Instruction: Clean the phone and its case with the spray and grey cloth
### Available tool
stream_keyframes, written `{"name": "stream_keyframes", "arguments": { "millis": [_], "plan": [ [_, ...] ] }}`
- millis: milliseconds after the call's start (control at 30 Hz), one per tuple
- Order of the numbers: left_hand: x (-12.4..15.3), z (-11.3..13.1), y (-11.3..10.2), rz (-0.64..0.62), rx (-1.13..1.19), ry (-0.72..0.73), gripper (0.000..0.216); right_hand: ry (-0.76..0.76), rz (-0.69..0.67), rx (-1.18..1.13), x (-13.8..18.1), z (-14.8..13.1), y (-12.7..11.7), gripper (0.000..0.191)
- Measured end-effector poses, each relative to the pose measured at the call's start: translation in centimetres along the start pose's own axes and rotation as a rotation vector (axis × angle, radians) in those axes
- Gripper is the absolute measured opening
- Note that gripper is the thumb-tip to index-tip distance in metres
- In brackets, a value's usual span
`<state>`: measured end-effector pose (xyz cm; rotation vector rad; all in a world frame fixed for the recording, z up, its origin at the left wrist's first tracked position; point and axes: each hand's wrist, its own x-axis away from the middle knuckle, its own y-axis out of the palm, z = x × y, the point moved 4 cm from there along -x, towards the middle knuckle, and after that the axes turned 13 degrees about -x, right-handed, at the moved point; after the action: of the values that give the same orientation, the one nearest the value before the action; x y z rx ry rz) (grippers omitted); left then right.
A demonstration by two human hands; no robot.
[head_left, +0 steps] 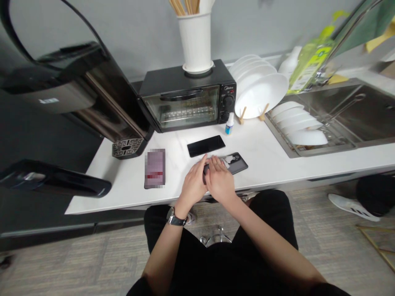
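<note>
On the white counter, my two hands meet over a dark phone case (pixel 240 165) with a white picture on its back; whether a phone is inside I cannot tell. My left hand (pixel 194 181) is at its left end, thumb pointing up, its other fingers partly hidden. Across the case lies my right hand (pixel 220 179), palm down, fingers stretched out and overlapping the left. Just beyond them rests a black phone (pixel 206 146), dark glass side up. A small spray bottle (pixel 229 124) with a blue label stands behind. To the left lies a blurred-out purple rectangular packet (pixel 155 168).
A black toaster oven (pixel 188 105) carries a white utensil holder (pixel 196 43). On the left stands a drinks machine (pixel 128 148). White plates (pixel 262 96) lean in a rack beside a sink (pixel 354 111) holding bowls (pixel 304 127). Another person's shoe (pixel 353 206) shows at right.
</note>
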<state>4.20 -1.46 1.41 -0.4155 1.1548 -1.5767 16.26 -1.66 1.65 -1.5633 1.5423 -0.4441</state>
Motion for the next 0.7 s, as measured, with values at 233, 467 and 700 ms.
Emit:
{"name": "stream_keyframes", "arguments": {
  "millis": [233, 467, 700],
  "plan": [
    [0.5, 0.1, -0.5, 0.015, 0.037, 0.032, 0.085, -0.055, -0.080, -0.128, 2.0, -3.1, -0.3, 0.054],
    [0.2, 0.0, -0.2, -0.050, 0.014, -0.032, 0.110, -0.144, -0.078, -0.239, 5.9, -0.1, -2.6, 0.051],
    [-0.1, 0.1, -0.2, -0.062, -0.029, -0.065, 0.122, -0.138, -0.068, -0.130, 6.8, 5.6, -4.8, 0.059]
  ]
}}
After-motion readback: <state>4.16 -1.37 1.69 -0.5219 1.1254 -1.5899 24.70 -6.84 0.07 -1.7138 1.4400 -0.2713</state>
